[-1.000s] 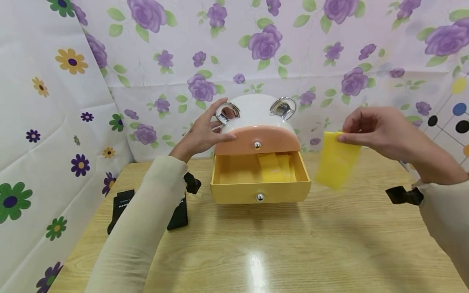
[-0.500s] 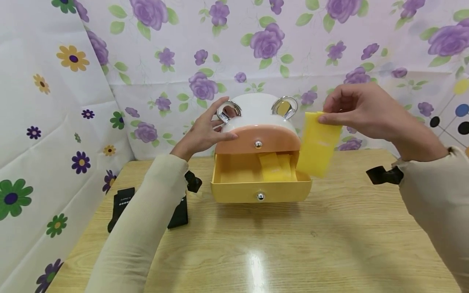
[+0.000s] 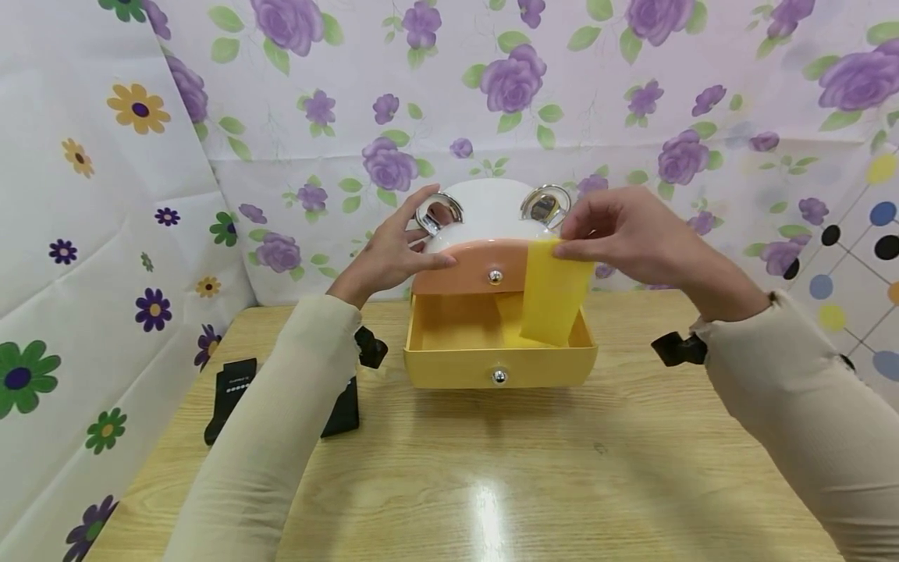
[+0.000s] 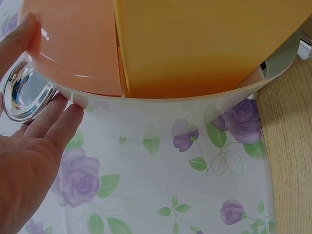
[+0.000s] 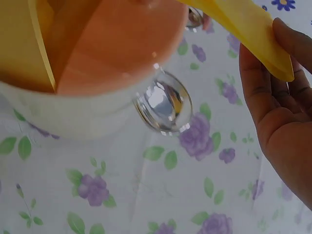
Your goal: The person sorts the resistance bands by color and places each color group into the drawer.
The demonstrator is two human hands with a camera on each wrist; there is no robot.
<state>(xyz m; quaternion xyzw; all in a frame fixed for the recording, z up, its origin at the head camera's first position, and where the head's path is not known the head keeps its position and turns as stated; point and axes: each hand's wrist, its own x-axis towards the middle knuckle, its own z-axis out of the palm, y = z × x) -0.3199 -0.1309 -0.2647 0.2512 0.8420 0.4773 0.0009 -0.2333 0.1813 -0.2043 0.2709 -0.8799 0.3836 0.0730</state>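
A desktop drawer box (image 3: 488, 207), white with silver ear-like rings, stands on the table. Its upper orange drawer (image 3: 463, 269) is closed; the lower yellow drawer (image 3: 449, 370) is pulled out. My left hand (image 3: 385, 254) grips the box's left side, thumb on the orange front and fingers behind by the left ring (image 4: 29, 92). My right hand (image 3: 632, 238) pinches the top of a thin, flat yellow packet (image 3: 555, 293), which hangs over the drawer's right part. In the right wrist view, the packet (image 5: 248, 31) shows a folded end. Another yellow packet (image 3: 509, 316) lies inside, partly hidden.
Black items with white print (image 3: 235, 382) lie on the wooden table (image 3: 492, 460) at the left, partly behind my left sleeve. Flowered cloth (image 3: 337, 101) hangs close behind the box, with another patterned sheet (image 3: 91, 234) along the left.
My right hand has carried the yellow packet left, from beside the box to over the open drawer, rising and then lowering. The left hand has stayed on the box.
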